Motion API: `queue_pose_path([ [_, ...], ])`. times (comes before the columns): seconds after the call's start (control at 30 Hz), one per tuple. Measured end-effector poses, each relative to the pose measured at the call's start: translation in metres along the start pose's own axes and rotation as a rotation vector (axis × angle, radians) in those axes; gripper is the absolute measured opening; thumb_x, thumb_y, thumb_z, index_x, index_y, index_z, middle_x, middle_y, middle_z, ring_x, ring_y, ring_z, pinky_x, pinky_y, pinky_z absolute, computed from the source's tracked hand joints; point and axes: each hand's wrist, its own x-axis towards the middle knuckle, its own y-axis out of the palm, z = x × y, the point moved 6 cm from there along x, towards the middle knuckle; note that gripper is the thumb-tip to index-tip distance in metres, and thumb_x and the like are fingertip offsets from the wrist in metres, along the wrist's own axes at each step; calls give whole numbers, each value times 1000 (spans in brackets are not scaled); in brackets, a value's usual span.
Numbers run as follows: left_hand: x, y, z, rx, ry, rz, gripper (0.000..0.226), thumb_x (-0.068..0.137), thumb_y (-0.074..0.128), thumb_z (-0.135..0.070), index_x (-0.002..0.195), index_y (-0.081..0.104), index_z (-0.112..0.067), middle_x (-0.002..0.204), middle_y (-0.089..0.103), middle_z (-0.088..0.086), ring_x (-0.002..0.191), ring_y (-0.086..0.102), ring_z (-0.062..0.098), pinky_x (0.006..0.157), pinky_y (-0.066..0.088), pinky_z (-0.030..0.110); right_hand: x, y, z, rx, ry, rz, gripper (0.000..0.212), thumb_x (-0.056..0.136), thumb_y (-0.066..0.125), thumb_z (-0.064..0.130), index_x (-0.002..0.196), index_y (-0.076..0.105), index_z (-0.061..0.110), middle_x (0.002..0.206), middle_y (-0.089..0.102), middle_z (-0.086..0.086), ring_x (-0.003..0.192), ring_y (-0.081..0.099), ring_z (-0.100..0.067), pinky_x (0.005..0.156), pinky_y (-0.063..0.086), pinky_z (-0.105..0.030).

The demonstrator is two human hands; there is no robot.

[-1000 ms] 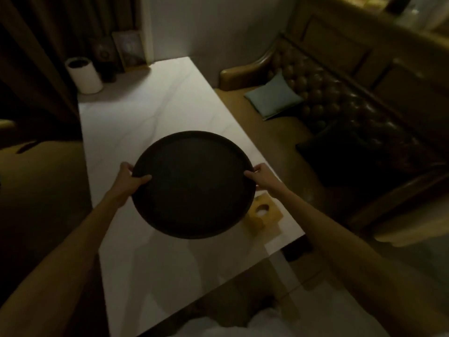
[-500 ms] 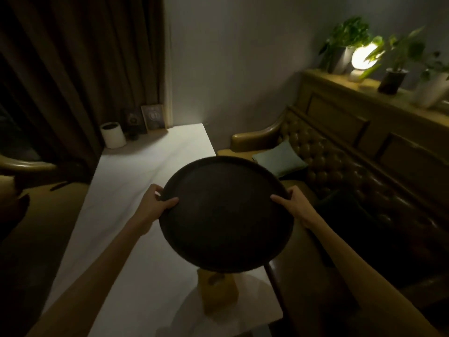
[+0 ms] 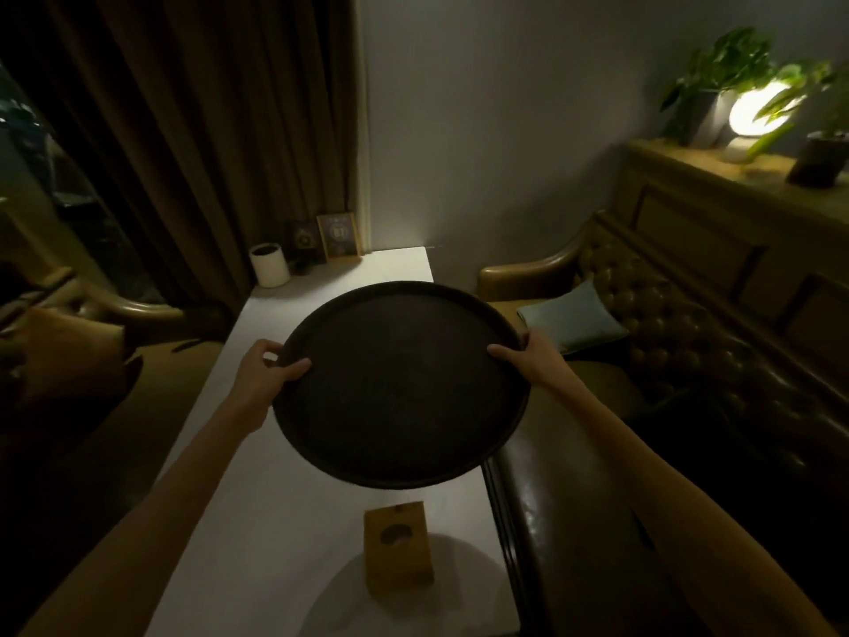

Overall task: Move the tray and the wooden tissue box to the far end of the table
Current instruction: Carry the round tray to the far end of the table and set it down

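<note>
Tray [image 3: 399, 383] carry step: left hand [image 3: 266, 372] and right hand [image 3: 528, 360] clamp its rim, apparently airborne. Next: set down at far end; wooden tissue box [image 3: 397, 556] untouched.

Both hands — left hand [image 3: 264, 374], right hand [image 3: 528, 360] — grip the round dark tray [image 3: 402, 383] above the white table [image 3: 275, 521]. The wooden tissue box [image 3: 398, 551] stands near its close end.

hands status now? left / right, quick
Left hand: closed on the left rim of the tray.
Right hand: closed on the tray's right rim; the tray is lifted off the table.
</note>
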Motion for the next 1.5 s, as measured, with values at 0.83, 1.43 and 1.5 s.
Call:
queue_pose_path([
  [0.83, 6, -70, -26, -118, -225, -864, 34, 86, 70, -16, 111, 47, -14, 103, 53, 7, 84, 58, 18, 62, 48, 30, 251, 224, 230, 15, -449, 784, 49, 81, 74, 46, 111, 51, 15, 126, 59, -11, 98, 60, -25, 72, 53, -33],
  [1.43, -82, -109, 14, -56, -371, -1180, 26, 85, 72, -19, 98, 49, -17, 93, 49, -1, 101, 49, 25, 75, 46, 37, 174, 348, 277, 24, -637, 1030, 55, 87, 67, 43, 130, 48, 14, 112, 46, 3, 102, 48, -17, 86, 43, -33],
  [1.5, -60, -96, 8, -73, -366, -1196, 31, 86, 70, -18, 82, 42, -30, 88, 44, -9, 102, 45, 20, 74, 44, 31, 196, 360, 279, 18, -642, 1049, 56, 88, 67, 42, 131, 47, 13, 112, 46, 2, 102, 47, -16, 85, 42, -32],
])
